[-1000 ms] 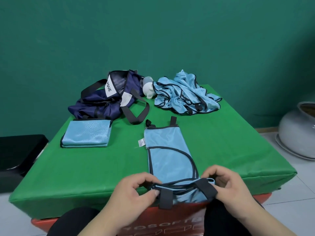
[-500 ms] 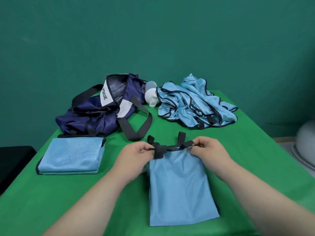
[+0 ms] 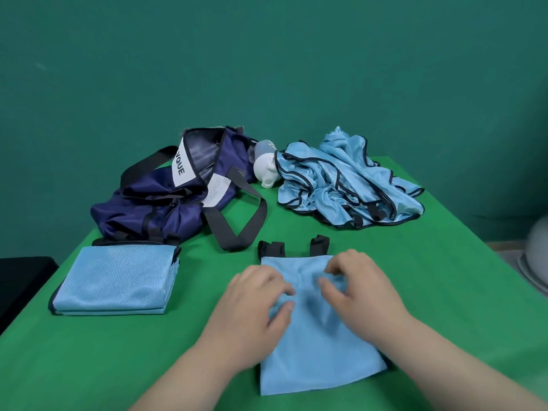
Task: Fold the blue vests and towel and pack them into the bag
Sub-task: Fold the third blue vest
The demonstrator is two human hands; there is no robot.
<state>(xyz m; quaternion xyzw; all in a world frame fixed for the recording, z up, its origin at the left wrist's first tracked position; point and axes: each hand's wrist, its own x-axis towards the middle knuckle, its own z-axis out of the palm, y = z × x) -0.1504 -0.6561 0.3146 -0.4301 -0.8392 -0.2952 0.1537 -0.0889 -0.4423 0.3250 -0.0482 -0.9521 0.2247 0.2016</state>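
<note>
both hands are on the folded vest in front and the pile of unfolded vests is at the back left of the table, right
Not quite. The pile of unfolded vests is at the back right of the table, not the back left; the bag is what sits at the back left. The head view shows this. The left hand and right hand are indeed on the folded vest in front.

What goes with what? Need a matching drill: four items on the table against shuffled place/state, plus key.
Items
1. navy bag
2. folded blue stack
3. flat vest
4. crumpled vests

Place/state
A. loose heap, far right
B. folded, near centre, closest to the camera
C. mouth open, far left, straps trailing forward
D. neat pile at left, just in front of the bag

Pairs: 1-C, 2-D, 3-B, 4-A
</note>
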